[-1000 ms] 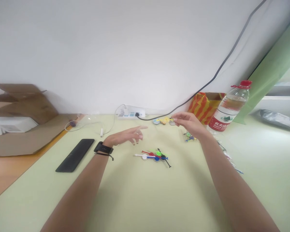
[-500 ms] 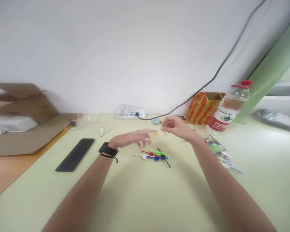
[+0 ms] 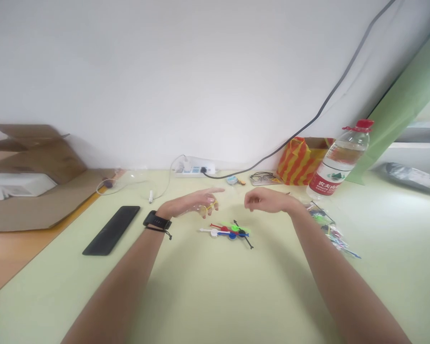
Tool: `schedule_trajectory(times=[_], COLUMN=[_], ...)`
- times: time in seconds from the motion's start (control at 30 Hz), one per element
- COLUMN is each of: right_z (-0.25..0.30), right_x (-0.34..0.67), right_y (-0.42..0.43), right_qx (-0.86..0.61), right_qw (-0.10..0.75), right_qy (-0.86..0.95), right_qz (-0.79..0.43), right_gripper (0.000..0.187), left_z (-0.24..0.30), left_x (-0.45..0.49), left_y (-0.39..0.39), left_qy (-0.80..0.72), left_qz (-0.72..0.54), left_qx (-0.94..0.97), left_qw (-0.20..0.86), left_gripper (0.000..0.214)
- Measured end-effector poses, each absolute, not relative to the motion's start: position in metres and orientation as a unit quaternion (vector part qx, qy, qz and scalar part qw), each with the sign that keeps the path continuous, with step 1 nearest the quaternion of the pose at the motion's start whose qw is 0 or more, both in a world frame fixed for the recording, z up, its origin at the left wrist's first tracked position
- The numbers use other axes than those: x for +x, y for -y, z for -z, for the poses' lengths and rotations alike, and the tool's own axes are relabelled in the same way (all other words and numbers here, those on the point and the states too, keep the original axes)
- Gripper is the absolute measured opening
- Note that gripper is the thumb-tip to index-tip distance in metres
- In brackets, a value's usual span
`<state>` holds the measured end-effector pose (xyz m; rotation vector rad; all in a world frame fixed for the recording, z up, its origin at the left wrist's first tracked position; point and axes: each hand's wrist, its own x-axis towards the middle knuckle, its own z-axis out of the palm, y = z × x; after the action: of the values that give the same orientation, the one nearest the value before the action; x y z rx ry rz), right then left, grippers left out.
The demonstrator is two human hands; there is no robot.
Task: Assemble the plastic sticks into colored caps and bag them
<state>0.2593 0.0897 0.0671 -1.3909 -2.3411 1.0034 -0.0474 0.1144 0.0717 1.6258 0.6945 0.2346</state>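
My left hand (image 3: 191, 204), with a black watch on the wrist, hovers over the pale green table (image 3: 215, 286). Its index finger points right and its other fingers curl round a small yellow plastic piece (image 3: 209, 208). My right hand (image 3: 263, 200) hovers a short way to the right, apart from the left hand. Its fingers are curled in and I see nothing in them. Just below and between both hands lies a small pile of coloured plastic ties (image 3: 229, 231) in white, red, blue, green and black.
A black phone (image 3: 112, 229) lies at the left. At the back stand a power strip (image 3: 195, 168), glasses (image 3: 263, 177), a striped bag (image 3: 297, 160) and a water bottle (image 3: 338, 160). More coloured ties (image 3: 329, 230) lie at the right, and cardboard boxes (image 3: 32, 162) sit at the far left.
My right hand came from the back right towards my left hand, met it, then drew back a little and lowered. The yellow piece is now in my left fingers.
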Motion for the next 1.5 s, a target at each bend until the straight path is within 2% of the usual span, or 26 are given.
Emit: schedule_trajectory(times=[0.07,0.13,0.27,0.37,0.6,0.73,0.93,1.0,1.27,1.5], right_z=[-0.063,-0.058,-0.052,-0.053,-0.075,-0.089,-0.090,-0.087,-0.088,-0.091], right_x=[0.255,0.248,0.237,0.236,0.251,0.268,0.291,0.292,0.266,0.243], right_y=[-0.087,-0.085,-0.083,-0.083,-0.082,-0.081,-0.086,-0.088,-0.084,-0.076], right_qx=[-0.456,-0.440,-0.431,-0.433,-0.395,-0.396,-0.430,-0.418,-0.383,-0.381], right_qw=[0.023,-0.033,-0.049,-0.016,0.115,0.231,0.480,0.517,0.459,0.390], right_qy=[0.812,0.812,0.810,0.817,0.801,0.771,0.643,0.615,0.675,0.741], right_qz=[-0.364,-0.382,-0.394,-0.380,-0.434,-0.441,-0.413,-0.423,-0.433,-0.391], right_gripper=[0.016,0.020,0.015,0.005,0.009,0.015,0.022,0.023,0.023,0.020], left_z=[-0.069,-0.067,-0.065,-0.065,-0.068,-0.069,-0.072,-0.075,-0.077,-0.077], left_x=[-0.051,-0.053,-0.054,-0.055,-0.058,-0.060,-0.057,-0.054,-0.041,-0.035], left_y=[-0.117,-0.120,-0.120,-0.120,-0.120,-0.120,-0.116,-0.114,-0.107,-0.104], left_qy=[-0.308,-0.315,-0.323,-0.325,-0.318,-0.311,-0.295,-0.289,-0.250,-0.215], left_qz=[-0.103,-0.101,-0.099,-0.098,-0.099,-0.099,-0.090,-0.085,-0.090,-0.094], left_qx=[0.709,0.708,0.707,0.706,0.697,0.696,0.695,0.700,0.702,0.697], left_qw=[0.626,0.624,0.621,0.621,0.635,0.640,0.649,0.647,0.660,0.678], left_gripper=[0.071,0.072,0.073,0.073,0.073,0.071,0.066,0.065,0.066,0.068])
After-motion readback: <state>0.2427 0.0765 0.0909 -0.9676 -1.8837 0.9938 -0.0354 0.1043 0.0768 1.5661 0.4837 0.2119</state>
